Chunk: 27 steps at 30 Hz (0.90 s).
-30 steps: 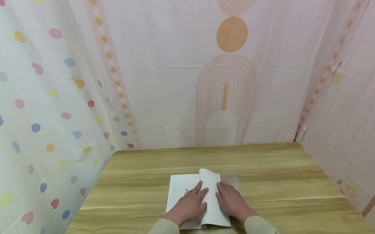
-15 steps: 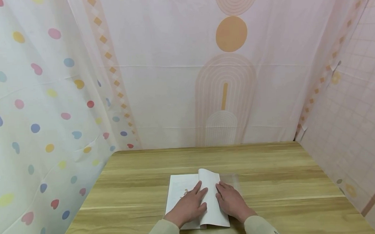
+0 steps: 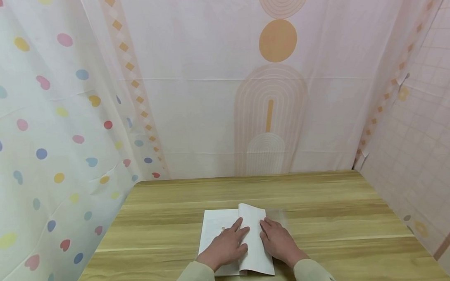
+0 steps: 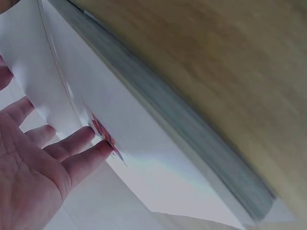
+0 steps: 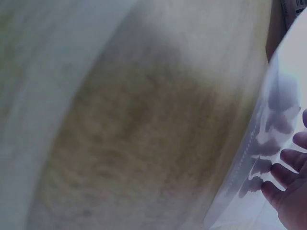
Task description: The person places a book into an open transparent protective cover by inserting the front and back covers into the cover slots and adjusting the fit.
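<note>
A white book (image 3: pixel 214 223) lies near the table's front edge, its thick page block (image 4: pixel 168 105) showing in the left wrist view. Over its right part stands a white flap (image 3: pixel 256 238), curved and partly raised. My left hand (image 3: pixel 225 246) rests on the book with spread fingers, the fingertips at the flap's left side. In the left wrist view, two fingertips touch a small red picture (image 4: pixel 100 129). My right hand (image 3: pixel 280 242) touches the flap's right edge. Clear plastic film (image 5: pixel 261 139) extends under its fingers, which look fairly straight in the right wrist view.
The wood-grain table (image 3: pixel 157 225) spreads around the book. Patterned curtains (image 3: pixel 194 116) hang behind it and on both sides. A dark object with a printed label (image 5: pixel 290 9) shows at the top right corner of the right wrist view.
The flap's upper right corner has shifted slightly right, and its lower edge sits a little nearer the person. Both hands stay almost in place.
</note>
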Tool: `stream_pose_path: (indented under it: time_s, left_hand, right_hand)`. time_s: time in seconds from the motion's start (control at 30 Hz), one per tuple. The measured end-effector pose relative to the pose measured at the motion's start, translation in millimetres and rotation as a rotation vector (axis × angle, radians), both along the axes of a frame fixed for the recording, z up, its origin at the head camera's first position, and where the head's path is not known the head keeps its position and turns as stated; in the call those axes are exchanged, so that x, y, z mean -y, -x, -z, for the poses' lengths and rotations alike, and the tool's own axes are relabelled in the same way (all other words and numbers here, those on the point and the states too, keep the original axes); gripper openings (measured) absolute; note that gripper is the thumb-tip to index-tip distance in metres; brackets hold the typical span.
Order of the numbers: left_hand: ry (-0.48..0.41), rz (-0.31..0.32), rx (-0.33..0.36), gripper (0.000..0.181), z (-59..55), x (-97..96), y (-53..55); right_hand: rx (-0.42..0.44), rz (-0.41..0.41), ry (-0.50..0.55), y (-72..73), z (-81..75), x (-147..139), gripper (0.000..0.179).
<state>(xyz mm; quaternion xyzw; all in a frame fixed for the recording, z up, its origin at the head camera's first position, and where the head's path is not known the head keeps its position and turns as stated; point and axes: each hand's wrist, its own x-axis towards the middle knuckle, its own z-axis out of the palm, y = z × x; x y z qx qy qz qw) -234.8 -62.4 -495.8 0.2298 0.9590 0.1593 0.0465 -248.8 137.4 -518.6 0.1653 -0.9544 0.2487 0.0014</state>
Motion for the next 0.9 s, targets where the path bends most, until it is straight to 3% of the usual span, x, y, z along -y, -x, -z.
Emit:
stream_pose_path:
  time_s: [0.47,0.7,0.9]
  left_hand:
    - [0.076,0.000,-0.050,0.054,1.6,-7.6,-1.7]
    - [-0.050,-0.019,0.029,0.060,-0.8,-2.0,-3.3]
    - [-0.045,-0.022,0.057,0.057,-1.9,0.1,-2.5]
  right_hand:
    - [-0.022,0.001,0.010,-2.4,-0.9,-0.2,0.044]
    - [-0.031,-0.005,0.024,-3.3,0.8,0.0,0.044]
    - [-0.015,0.008,0.034,-1.7,2.7,0.1,0.045]
